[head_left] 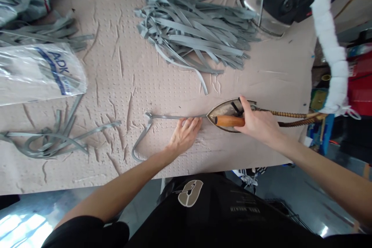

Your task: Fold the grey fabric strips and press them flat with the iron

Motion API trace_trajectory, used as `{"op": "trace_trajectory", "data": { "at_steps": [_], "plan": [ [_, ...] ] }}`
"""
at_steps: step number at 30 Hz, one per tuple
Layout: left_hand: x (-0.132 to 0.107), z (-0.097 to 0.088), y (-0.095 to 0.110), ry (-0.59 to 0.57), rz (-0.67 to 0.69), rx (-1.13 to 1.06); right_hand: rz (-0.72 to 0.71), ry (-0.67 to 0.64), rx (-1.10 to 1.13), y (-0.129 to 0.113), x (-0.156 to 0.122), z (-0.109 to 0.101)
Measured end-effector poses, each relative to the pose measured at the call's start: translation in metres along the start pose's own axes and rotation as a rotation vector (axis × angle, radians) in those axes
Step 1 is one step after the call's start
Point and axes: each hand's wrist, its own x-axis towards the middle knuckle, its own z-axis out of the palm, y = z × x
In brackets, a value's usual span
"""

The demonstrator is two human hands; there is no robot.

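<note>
My right hand (257, 122) is closed round the rear of the wooden handle of a steam iron (225, 110). The iron rests on the padded table, its pointed tip to the left, over the end of a narrow grey fabric strip (165, 116). My left hand (186, 133) presses its fingertips onto that strip just left of the iron's tip. From there the strip runs left to a knot-like fold, then bends back toward the table's front edge. Whatever part of it lies beneath the iron is hidden.
Beyond the hands lies a large pile of grey strips (197, 33). A second iron (270, 11) stands at the back right, near a white wrapped hose (331, 42). At the left are a clear plastic bag (29, 71) and loose looped strips (49, 141). The table covering (113, 81) is wrinkled.
</note>
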Motion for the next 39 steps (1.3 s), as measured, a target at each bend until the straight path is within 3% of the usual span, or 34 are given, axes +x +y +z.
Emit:
{"op": "trace_trajectory", "data": {
  "at_steps": [6, 13, 19, 27, 39],
  "plan": [
    [-0.02, -0.004, -0.02, 0.03, 0.013, 0.03, -0.107, 0.057, -0.009, -0.03, 0.004, -0.005],
    [-0.044, -0.009, -0.041, 0.02, 0.03, 0.05, -0.087, 0.069, -0.018, -0.034, 0.001, -0.01],
    [-0.054, -0.009, -0.045, -0.001, -0.01, 0.028, -0.074, 0.004, -0.051, -0.046, 0.002, -0.017],
    [-0.07, -0.009, -0.053, 0.0, -0.045, 0.046, -0.187, 0.055, -0.047, -0.088, 0.005, -0.025],
    [-0.091, -0.014, -0.05, -0.009, -0.154, 0.008, -0.206, 0.063, -0.062, -0.102, 0.004, -0.03]
  ]
}}
